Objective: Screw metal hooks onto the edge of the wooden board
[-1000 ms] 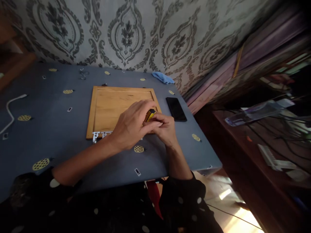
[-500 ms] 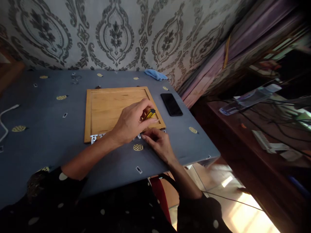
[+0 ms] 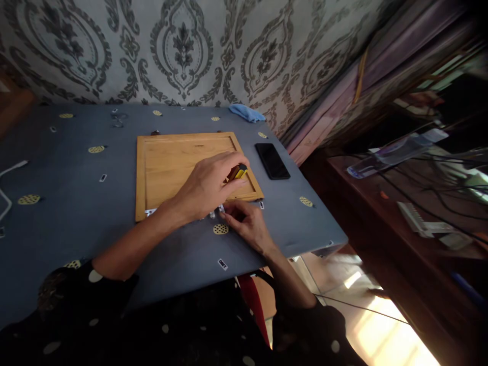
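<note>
My left hand (image 3: pixel 208 183) is wrapped round a screwdriver (image 3: pixel 239 172) with a yellow and black handle. Its shaft and tip are hidden behind the fingers, above the near right part of a framed wooden panel (image 3: pixel 168 168). Just below it, the fingers of my right hand (image 3: pixel 247 223) pinch a small silvery metal piece (image 3: pixel 221 208) at the panel's near edge; its exact kind is hard to make out. Another silvery metal fitting (image 3: pixel 150 211) shows at the near left corner, partly covered by my left forearm. The panel lies flat on the table.
A blue-grey patterned cloth (image 3: pixel 114 234) covers the table. Right of the panel lies a black phone (image 3: pixel 272 160); behind it is a blue rag (image 3: pixel 247 113). A white cable (image 3: pixel 7 190) is at left. A second table (image 3: pixel 366 198) at right bears a plastic bottle (image 3: pixel 396 152) and cables.
The view has shifted slightly. Both hands stay at the panel's near edge, and the screwdriver handle is still in my left hand, a little differently turned.
</note>
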Demonstrator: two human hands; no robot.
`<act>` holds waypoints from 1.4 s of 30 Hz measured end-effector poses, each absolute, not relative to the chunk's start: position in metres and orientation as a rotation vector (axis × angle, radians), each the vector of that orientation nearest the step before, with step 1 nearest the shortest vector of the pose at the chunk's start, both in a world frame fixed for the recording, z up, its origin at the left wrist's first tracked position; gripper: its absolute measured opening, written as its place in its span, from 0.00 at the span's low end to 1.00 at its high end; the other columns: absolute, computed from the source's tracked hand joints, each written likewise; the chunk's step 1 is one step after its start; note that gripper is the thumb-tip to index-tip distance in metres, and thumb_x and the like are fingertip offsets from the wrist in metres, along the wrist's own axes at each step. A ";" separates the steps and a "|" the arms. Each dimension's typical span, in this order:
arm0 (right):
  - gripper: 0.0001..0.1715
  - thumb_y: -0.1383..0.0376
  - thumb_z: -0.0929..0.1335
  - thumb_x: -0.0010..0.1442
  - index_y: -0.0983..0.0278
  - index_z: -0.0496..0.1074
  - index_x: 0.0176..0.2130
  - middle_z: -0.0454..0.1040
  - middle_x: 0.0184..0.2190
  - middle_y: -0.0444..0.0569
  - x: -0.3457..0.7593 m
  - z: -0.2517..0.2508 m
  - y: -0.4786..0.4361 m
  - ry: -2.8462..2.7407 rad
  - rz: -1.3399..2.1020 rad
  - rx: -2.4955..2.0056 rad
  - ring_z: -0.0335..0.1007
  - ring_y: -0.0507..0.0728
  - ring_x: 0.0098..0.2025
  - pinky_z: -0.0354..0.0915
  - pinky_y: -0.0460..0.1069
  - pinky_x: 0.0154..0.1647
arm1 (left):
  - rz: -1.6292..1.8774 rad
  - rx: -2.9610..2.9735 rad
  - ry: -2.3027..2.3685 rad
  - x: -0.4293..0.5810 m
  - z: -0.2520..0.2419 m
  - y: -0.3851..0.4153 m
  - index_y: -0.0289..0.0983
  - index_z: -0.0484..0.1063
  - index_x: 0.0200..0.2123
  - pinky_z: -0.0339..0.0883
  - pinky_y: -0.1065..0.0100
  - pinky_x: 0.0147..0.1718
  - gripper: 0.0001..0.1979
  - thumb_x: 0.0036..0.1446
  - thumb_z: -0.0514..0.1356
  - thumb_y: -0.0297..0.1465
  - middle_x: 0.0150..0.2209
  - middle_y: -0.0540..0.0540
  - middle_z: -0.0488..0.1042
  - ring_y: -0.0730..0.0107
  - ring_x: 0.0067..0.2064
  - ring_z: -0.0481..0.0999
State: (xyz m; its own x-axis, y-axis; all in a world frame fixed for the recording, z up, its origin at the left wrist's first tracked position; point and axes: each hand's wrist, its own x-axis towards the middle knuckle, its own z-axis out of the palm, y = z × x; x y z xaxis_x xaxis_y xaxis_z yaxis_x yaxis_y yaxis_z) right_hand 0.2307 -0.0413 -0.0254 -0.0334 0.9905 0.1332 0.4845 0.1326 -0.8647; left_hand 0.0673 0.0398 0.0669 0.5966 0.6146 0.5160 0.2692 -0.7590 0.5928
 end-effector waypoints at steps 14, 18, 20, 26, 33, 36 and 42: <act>0.11 0.58 0.70 0.61 0.63 0.78 0.37 0.75 0.28 0.46 0.228 -0.017 -0.040 -1.684 0.734 -1.473 0.67 0.53 0.28 0.63 0.49 0.30 | 0.848 2.551 0.699 0.064 0.074 0.034 0.37 0.69 0.44 0.69 0.64 0.43 0.04 0.67 0.56 0.26 0.44 0.45 0.75 0.63 0.45 0.77; 0.11 0.57 0.70 0.61 0.63 0.77 0.36 0.75 0.28 0.46 0.228 -0.017 -0.040 -1.686 0.733 -1.480 0.67 0.52 0.28 0.62 0.48 0.29 | 0.821 2.609 0.748 0.064 0.075 0.034 0.37 0.70 0.44 0.70 0.63 0.43 0.04 0.68 0.57 0.27 0.43 0.45 0.74 0.63 0.44 0.77; 0.11 0.57 0.71 0.61 0.62 0.77 0.36 0.75 0.28 0.46 0.227 -0.018 -0.041 -1.682 0.730 -1.479 0.67 0.52 0.28 0.63 0.49 0.29 | 0.840 2.595 0.739 0.063 0.074 0.036 0.37 0.70 0.45 0.69 0.63 0.44 0.05 0.67 0.56 0.26 0.44 0.45 0.75 0.63 0.45 0.77; 0.07 0.58 0.73 0.60 0.59 0.77 0.36 0.76 0.30 0.45 0.229 -0.020 -0.038 -1.629 0.676 -1.421 0.70 0.53 0.29 0.67 0.49 0.30 | 0.889 2.523 0.727 0.063 0.074 0.038 0.36 0.69 0.49 0.68 0.66 0.43 0.11 0.65 0.55 0.22 0.46 0.45 0.78 0.65 0.46 0.78; 0.29 0.55 0.76 0.57 0.53 0.71 0.57 0.78 0.45 0.45 0.227 0.027 -0.025 -1.403 0.748 -1.140 0.67 0.48 0.24 0.70 0.47 0.22 | 0.920 2.530 0.654 0.061 0.074 0.040 0.36 0.72 0.41 0.66 0.65 0.42 0.06 0.67 0.55 0.24 0.42 0.45 0.76 0.65 0.45 0.76; 0.36 0.57 0.77 0.56 0.49 0.67 0.62 0.80 0.45 0.46 0.223 0.045 -0.022 -1.439 0.808 -1.089 0.73 0.51 0.27 0.76 0.50 0.26 | 0.953 2.548 0.678 0.059 0.075 0.040 0.36 0.74 0.38 0.67 0.64 0.40 0.10 0.69 0.54 0.28 0.41 0.44 0.74 0.64 0.42 0.75; 0.32 0.55 0.75 0.60 0.49 0.66 0.61 0.79 0.33 0.42 0.221 0.044 -0.018 -1.501 0.815 -1.031 0.78 0.54 0.28 0.79 0.53 0.30 | 1.050 2.396 0.581 0.047 0.070 0.036 0.37 0.73 0.47 0.69 0.64 0.41 0.10 0.71 0.52 0.31 0.43 0.44 0.75 0.66 0.42 0.76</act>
State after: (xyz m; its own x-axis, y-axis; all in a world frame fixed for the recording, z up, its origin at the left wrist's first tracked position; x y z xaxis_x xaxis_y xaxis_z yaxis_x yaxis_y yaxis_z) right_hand 0.2207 -0.0185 0.0438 -0.0348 0.9211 0.3878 0.1769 0.3876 -0.9047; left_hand 0.0470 0.0362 0.0697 0.6199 0.5422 0.5672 0.1927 -0.8059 0.5598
